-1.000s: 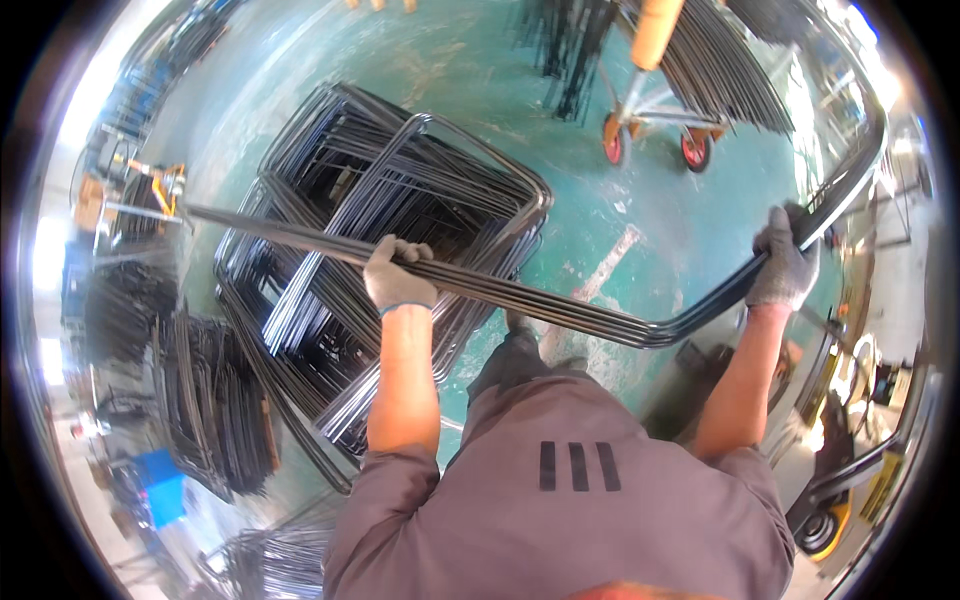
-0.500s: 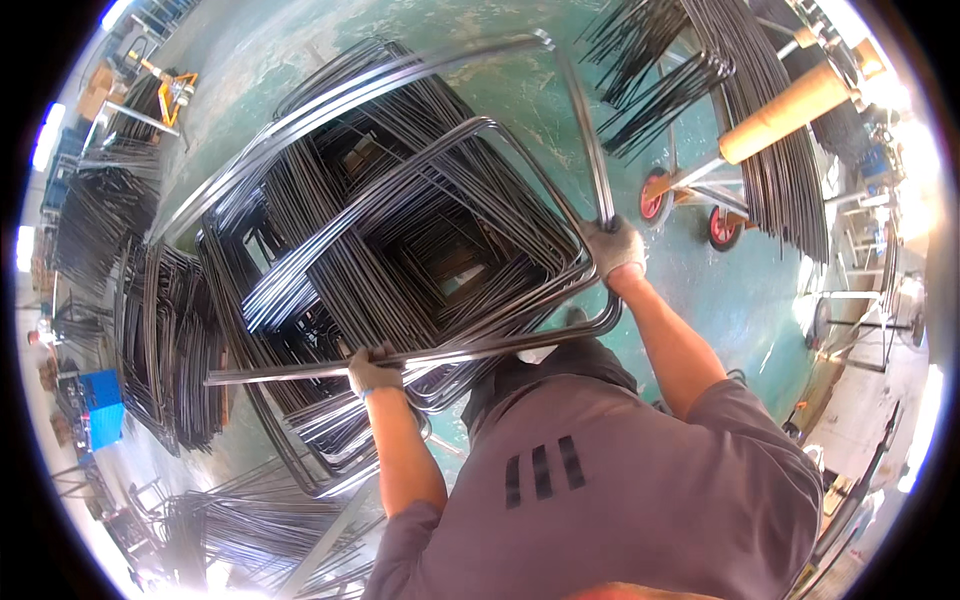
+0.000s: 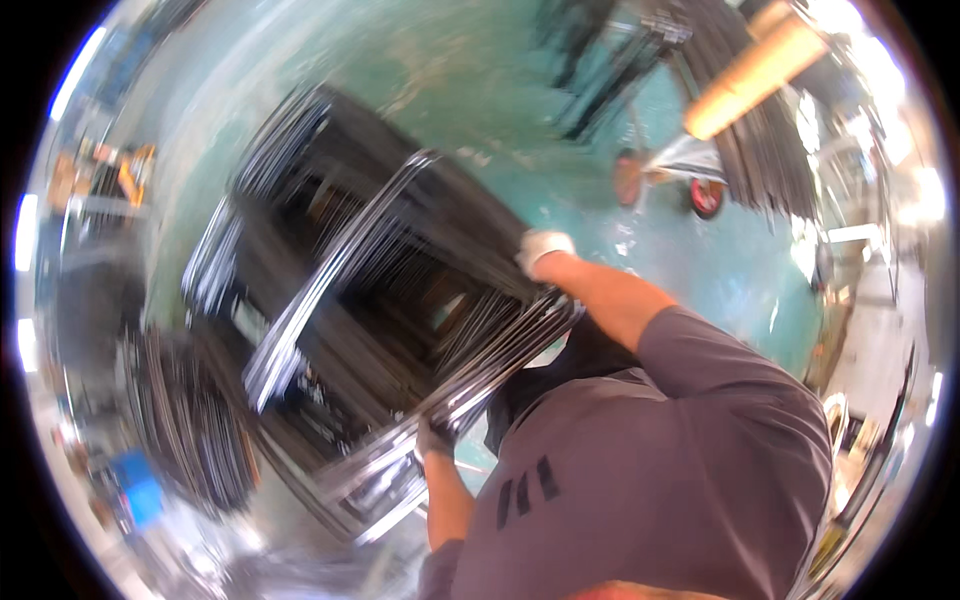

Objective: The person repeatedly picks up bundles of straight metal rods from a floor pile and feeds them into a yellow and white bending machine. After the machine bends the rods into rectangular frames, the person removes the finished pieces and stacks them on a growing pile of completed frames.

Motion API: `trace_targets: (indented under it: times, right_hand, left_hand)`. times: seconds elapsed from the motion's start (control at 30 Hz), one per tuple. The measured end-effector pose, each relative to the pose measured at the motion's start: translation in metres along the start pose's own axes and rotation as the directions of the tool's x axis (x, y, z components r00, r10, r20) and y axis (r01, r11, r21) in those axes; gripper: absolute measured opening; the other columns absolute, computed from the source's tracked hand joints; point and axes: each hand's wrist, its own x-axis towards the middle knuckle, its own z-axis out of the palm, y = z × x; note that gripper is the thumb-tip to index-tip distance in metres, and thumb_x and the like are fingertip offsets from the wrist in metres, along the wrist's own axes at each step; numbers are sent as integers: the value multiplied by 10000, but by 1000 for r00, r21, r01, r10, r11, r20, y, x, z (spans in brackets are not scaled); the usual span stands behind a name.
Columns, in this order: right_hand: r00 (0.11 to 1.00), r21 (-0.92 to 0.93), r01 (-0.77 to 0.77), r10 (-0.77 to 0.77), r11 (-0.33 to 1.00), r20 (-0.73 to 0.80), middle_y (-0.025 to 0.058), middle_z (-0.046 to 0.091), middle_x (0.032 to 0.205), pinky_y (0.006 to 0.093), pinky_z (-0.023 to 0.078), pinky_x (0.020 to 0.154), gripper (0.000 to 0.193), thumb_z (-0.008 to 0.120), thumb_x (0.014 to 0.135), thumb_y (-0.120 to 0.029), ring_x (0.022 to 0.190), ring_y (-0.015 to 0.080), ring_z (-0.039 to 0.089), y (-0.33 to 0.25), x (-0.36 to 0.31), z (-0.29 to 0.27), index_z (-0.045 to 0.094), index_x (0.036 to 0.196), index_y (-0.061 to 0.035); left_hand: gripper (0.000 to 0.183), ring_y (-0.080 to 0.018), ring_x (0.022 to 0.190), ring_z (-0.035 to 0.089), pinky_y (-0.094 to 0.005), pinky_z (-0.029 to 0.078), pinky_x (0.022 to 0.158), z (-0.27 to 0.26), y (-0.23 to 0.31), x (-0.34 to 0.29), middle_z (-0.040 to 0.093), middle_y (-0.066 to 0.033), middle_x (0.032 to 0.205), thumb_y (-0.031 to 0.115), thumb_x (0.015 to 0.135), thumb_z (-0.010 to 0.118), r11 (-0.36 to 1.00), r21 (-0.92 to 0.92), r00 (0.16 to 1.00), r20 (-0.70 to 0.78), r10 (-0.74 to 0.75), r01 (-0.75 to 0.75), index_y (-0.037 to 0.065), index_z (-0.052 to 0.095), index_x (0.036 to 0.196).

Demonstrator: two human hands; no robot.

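Over a glossy teal floor (image 3: 520,110) the person leans forward in a grey long-sleeved top, both hands in pale work gloves. Left hand (image 3: 433,437), low in the view, is closed around a bent steel rod frame (image 3: 480,375), a smooth, shiny bar that catches the light; the right hand (image 3: 543,248), higher and further out, is clenched as well, gripping the same frame where it meets the dark bars. That frame lies across the top of a stack of rod frames (image 3: 340,300), squarish loops of dark metal nested one over another and piled on the floor just in front of the person; motion blur smears their outlines. More bundles of dark rods (image 3: 190,420) lie to the left. Beyond, at upper right, stands a cart with red wheels (image 3: 690,170) and, above it, a tan cardboard tube (image 3: 755,75) lying at a slant. A small blue box (image 3: 135,490) sits at lower left, its details too blurred to tell
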Motion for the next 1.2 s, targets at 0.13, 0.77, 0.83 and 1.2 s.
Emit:
trace_targets:
  times: [0.13,0.77,0.83,1.2]
  right_hand:
    - [991,227,-132,126,965,45,181,692,1100,415,518,904,557,641,834,-528,1073,335,647,19,-40,-54,681,1114,-48]
    - [793,687,-412,607,598,-52,152,732,948,362,550,795,438,820,640,-364,884,252,709,437,-53,-145,759,908,-23]
    - [833,763,-337,553,551,-32,143,730,906,364,541,763,491,834,627,-383,824,230,702,446,-55,-140,754,931,-6]
    - [885,993,-48,456,-105,91,58,632,664,341,484,551,393,606,954,-402,551,164,582,459,-73,-123,687,874,-26]
  left_hand:
    - [521,-226,622,543,-524,511,716,4,20,-41,625,-92,875,542,915,571,804,593,985,-113,132,-39,31,600,1009]
    - [197,-162,698,633,-284,523,644,489,-156,-240,640,-89,818,119,909,618,214,574,606,783,140,-790,-60,604,988]
    - [168,-138,661,614,-266,491,625,499,-166,-247,651,-75,770,116,902,623,95,579,587,801,119,-810,-48,625,938]
    - [211,-165,649,619,-310,541,648,569,-205,-228,658,-105,788,159,921,608,72,613,592,783,-189,-787,-45,607,977]
